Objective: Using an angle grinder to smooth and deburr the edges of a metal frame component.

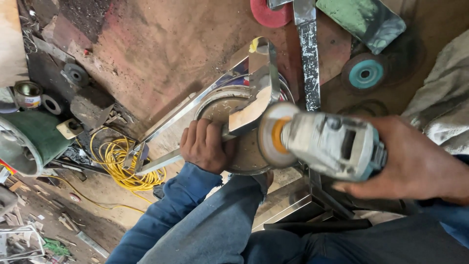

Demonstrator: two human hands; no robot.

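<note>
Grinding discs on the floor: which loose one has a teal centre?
The dark disc with the teal hub, upper right beside the paint-flecked metal bar. The red disc at the top edge is red throughout; the small grey disc far left is plain grey.

Angle grinder (328, 143), grey body dulled by dust (teal rear casing), lay horizontal with its orange-hubbed disc against a curved, polished steel piece (258, 93) standing upright on a round base.
</note>
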